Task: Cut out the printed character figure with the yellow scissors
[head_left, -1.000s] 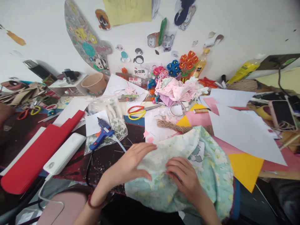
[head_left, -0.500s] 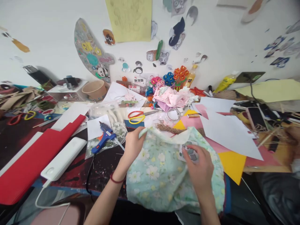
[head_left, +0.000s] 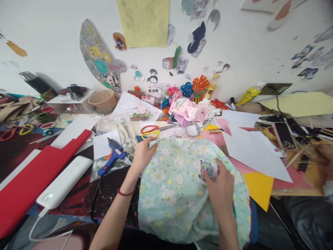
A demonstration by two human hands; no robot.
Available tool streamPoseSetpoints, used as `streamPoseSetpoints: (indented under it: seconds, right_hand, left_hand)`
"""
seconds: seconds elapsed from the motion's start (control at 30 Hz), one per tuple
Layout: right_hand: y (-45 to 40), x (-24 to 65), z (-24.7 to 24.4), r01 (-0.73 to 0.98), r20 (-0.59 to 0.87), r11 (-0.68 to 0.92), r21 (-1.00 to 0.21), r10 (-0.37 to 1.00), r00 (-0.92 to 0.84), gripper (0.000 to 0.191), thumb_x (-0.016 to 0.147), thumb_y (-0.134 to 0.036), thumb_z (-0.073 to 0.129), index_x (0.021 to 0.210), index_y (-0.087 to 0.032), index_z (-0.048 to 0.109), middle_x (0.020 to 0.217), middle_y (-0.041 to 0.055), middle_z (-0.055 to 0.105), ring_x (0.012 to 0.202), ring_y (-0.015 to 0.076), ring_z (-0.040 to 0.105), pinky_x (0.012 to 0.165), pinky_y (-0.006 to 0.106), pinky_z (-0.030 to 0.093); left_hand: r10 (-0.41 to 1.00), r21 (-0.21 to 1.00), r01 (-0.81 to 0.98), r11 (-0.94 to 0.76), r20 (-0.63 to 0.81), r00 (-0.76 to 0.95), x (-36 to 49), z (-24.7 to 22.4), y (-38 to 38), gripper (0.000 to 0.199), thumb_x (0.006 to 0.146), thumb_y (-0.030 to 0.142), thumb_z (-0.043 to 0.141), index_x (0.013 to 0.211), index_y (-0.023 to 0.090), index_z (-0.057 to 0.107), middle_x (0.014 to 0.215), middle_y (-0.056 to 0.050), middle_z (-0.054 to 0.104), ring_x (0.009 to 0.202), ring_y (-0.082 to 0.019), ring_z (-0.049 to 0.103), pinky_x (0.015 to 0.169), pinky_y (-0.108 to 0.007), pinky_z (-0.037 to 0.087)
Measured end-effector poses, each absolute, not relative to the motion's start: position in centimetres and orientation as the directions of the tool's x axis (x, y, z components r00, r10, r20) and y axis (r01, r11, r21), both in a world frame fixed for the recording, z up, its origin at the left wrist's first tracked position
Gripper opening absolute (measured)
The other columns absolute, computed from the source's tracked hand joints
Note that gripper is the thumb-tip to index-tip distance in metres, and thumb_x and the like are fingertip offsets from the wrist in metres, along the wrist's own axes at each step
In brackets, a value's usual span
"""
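Observation:
Spread in front of me is a pale green cloth point(head_left: 169, 187) printed with white and yellow flowers. My left hand point(head_left: 144, 151) is closed on its upper left corner, thumb and fingers pinching the edge. On the cloth's right half lies a small white paper picture point(head_left: 208, 171) with a cartoon figure. My right hand point(head_left: 221, 184) has this picture between its thumb, which rests on the front, and its fingers at the right edge. Part of the picture is hidden behind the thumb.
Left of the cloth lie a blue glue gun point(head_left: 111, 161), a white power bank point(head_left: 65, 182) and a red folder point(head_left: 41, 173). Red-and-yellow-handled scissors point(head_left: 151, 131) lie behind it. White paper point(head_left: 255, 149) and yellow paper point(head_left: 260, 187) are on the right. Cloth scraps point(head_left: 191, 111) are piled at the back.
The cloth's upper edge, folded over and raised before, now lies flatter and spread out. My left hand has moved slightly left and up with the corner. The picture shows more fully under my right hand.

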State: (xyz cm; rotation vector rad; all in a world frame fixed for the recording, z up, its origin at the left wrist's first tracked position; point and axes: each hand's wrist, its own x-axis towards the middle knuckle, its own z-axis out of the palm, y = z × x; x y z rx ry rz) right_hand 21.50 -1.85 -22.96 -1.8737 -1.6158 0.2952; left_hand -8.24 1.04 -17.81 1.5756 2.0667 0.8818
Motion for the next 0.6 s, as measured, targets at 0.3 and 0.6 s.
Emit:
streamPoseSetpoints:
  seconds: [0.3,0.6]
  right_hand:
    - [-2.7,19.8,-19.1,-0.056,-0.175,-0.172,-0.984,0.983,0.056,0.042,0.072,-0.043,0.085,0.108,-0.024,0.073,0.097,0.0052,0.077,0.086,0.0232,0.07,0.074,0.033,0.055]
    - [1.9,8.7,-18.8,-0.16,-0.09,-0.128,-0.979,0.971,-0.223,0.029,0.073,-0.042,0.083,0.09,-0.02,0.076,0.087,0.006,0.079,0.081,0.0216,0.072,0.075,0.032,0.056]
  left_hand:
    - [0.922,0.922,0.375,0.095,0.061,-0.383,-8.0,-18.1,0.5,0.033,0.091,0.045,0.06,0.103,0.015,0.068,0.097,-0.005,0.074,0.091,-0.02,0.067,0.077,-0.028,0.051]
    - [0.933,0.997,0.015,0.078,-0.068,-0.353,-7.5,-17.2,-0.3,0.041,0.09,0.05,0.057,0.113,0.017,0.065,0.11,-0.008,0.074,0.103,-0.024,0.069,0.089,-0.035,0.054]
